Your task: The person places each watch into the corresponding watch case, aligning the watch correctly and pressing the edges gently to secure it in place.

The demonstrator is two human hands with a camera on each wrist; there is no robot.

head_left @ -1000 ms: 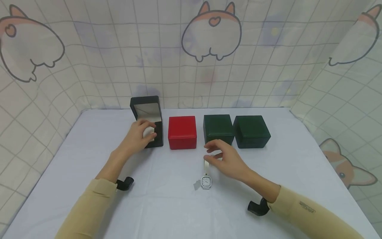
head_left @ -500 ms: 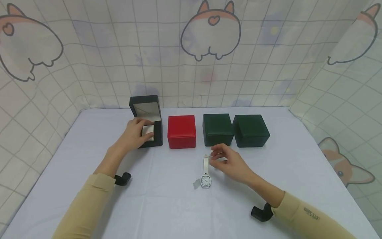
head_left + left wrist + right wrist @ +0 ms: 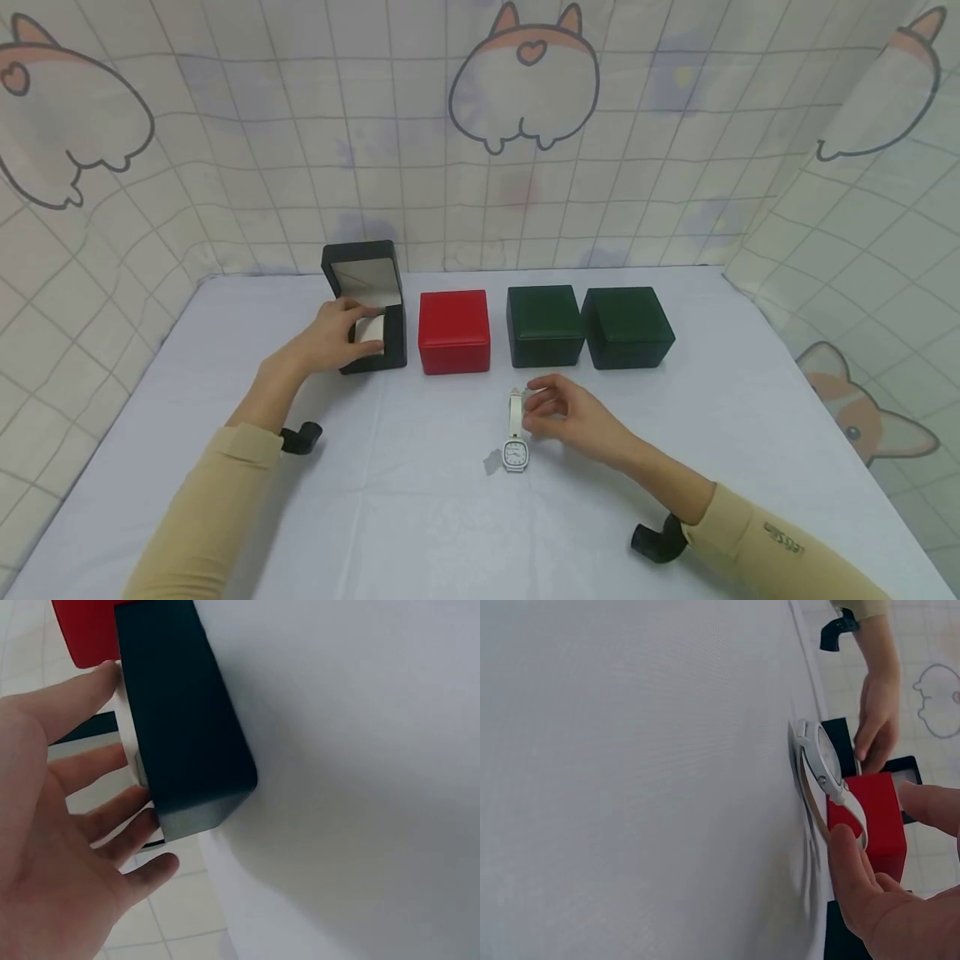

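Note:
In the head view, my left hand [image 3: 333,337] is at the white cushion [image 3: 370,332] of a dark watch box [image 3: 393,342] whose lid stands raised. Thumb and fingers span the cushion from opposite sides, and in the left wrist view the thumb tip meets the cushion [image 3: 129,724] just above the box wall. My right hand [image 3: 573,419] hovers beside the strap of a white wristwatch [image 3: 515,454], its fingers bent with a gap to the thumb. The strap end lies between the thumb and fingers in the right wrist view, where the watch [image 3: 825,756] shows edge-on.
A closed red box [image 3: 453,333] stands right of the dark one. Two closed green boxes, one [image 3: 546,327] and another [image 3: 628,329], follow to its right. A small grey patch [image 3: 492,462] lies left of the watch. A patterned curtain [image 3: 637,183] rises behind the white table.
The white cushion has gone from tilted in my left hand to flat inside the dark box. My right hand has come slightly toward me, beside the watch strap; the watch stays put.

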